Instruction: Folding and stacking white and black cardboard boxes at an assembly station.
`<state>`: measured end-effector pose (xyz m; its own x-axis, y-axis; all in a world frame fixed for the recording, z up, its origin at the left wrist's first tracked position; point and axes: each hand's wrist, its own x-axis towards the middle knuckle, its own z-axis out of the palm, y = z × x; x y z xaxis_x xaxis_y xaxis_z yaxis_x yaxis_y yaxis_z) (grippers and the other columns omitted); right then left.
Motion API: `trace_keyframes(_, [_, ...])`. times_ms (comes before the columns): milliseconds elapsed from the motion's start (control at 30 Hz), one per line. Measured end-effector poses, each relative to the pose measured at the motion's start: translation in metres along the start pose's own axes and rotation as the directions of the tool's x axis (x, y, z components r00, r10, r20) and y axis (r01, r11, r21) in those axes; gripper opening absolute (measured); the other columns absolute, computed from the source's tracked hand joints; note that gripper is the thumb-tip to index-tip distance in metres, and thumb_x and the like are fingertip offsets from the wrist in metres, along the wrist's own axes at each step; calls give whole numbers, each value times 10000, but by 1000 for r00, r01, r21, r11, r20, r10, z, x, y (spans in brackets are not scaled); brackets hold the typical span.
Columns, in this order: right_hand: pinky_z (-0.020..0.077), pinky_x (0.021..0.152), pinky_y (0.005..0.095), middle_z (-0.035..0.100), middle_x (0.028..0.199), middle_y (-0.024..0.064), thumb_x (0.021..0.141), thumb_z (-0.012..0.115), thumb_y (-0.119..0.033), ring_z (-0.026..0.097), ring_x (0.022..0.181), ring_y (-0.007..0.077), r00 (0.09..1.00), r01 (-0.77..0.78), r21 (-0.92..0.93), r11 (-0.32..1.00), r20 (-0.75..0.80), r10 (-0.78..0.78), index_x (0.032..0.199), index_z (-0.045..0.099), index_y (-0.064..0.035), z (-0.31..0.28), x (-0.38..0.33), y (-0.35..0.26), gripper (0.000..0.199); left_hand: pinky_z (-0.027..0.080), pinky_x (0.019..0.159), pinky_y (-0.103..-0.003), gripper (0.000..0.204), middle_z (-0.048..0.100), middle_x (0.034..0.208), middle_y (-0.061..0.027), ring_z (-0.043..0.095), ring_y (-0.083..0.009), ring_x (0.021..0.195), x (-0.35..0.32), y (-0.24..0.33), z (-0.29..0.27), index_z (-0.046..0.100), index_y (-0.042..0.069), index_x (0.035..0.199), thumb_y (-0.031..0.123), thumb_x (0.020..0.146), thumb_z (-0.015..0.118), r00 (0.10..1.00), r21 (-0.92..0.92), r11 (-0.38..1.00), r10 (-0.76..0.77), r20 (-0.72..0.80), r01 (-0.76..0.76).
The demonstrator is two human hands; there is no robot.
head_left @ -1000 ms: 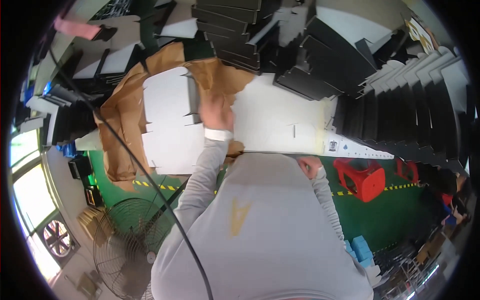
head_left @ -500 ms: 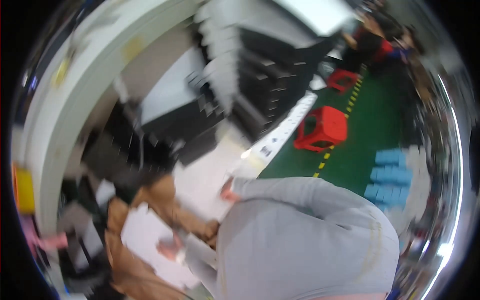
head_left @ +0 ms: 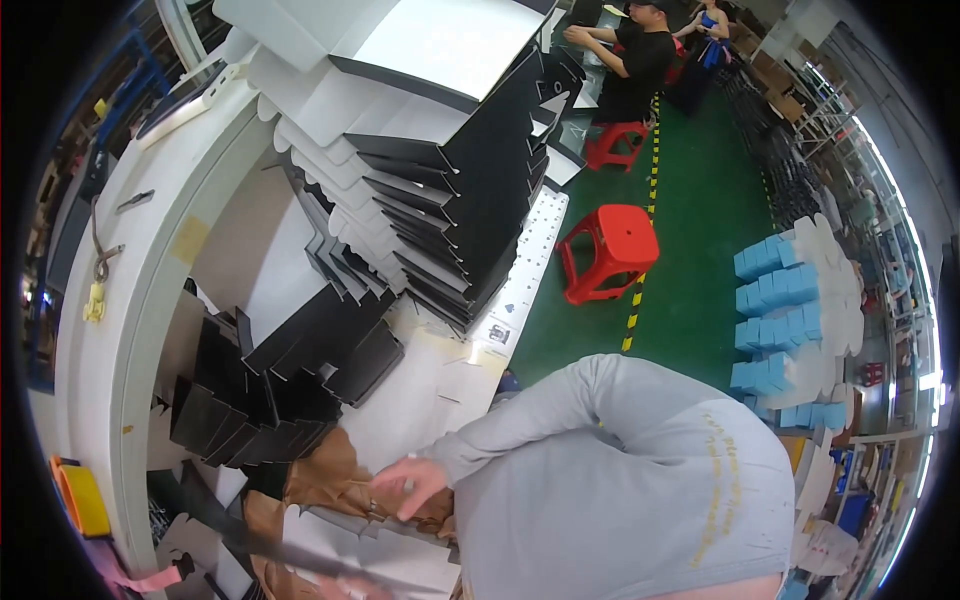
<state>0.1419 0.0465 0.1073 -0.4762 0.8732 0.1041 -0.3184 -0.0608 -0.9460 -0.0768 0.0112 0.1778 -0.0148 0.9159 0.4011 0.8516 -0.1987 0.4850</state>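
Observation:
My right hand point(head_left: 412, 485) is over the crumpled brown paper point(head_left: 325, 472), its thumb and fingers apart with nothing visible between them. Low in the view, my left hand point(head_left: 345, 587) is smeared and partly cut off by the lower edge. A dark blurred strip point(head_left: 290, 557) crosses just above it; whether the hand holds the strip I cannot tell. Beneath both hands lie white and grey folded card pieces point(head_left: 405, 560), surrounded by the brown paper. Black card box pieces point(head_left: 325, 345) stand in rows farther up on the white bench point(head_left: 400, 420).
A tall stack of black-and-white open boxes point(head_left: 470, 200) rises ahead. To the right are a red stool point(head_left: 610, 250) on the green floor and stacked light-blue blocks point(head_left: 775, 305). A white frame point(head_left: 160, 270) curves along the left. One co-worker point(head_left: 640, 55) sits farther back.
The view has shifted and sharpened. My right hand has come off the white bench surface to above the brown paper. My left hand is lower, and the dark strip now crosses the card pieces.

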Motion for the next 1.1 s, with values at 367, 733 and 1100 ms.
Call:
trace_keyframes(367, [412,784,295,564,931,97,844,529,-167,507,862,181,928,26,-24,999,-371,-34,1045,513,19,-5,-36,19,274,303,935,-494,380,387,1239,-272,367,-432,1147,-29,48,56,463,-33,1153,80,791,478,862,-333,889,415,290,-316])
trace_keyframes(733, [383,901,307,553,1110,120,869,481,-320,512,1019,190,844,-412,-124,903,-424,327,1140,505,-15,-51,-117,41,408,316,948,-456,453,366,1254,-261,364,-410,1146,-90,28,99,465,-1,1169,162,758,564,945,-167,985,90,314,-38])
trace_keyframes(1100, [406,841,353,558,1036,169,854,494,-197,535,958,281,788,-361,-584,727,-608,-96,1087,519,6,-94,-177,81,311,278,974,-447,585,259,1349,-176,261,-356,1232,-118,53,212,434,54,1194,186,661,634,869,-114,992,104,483,-55])
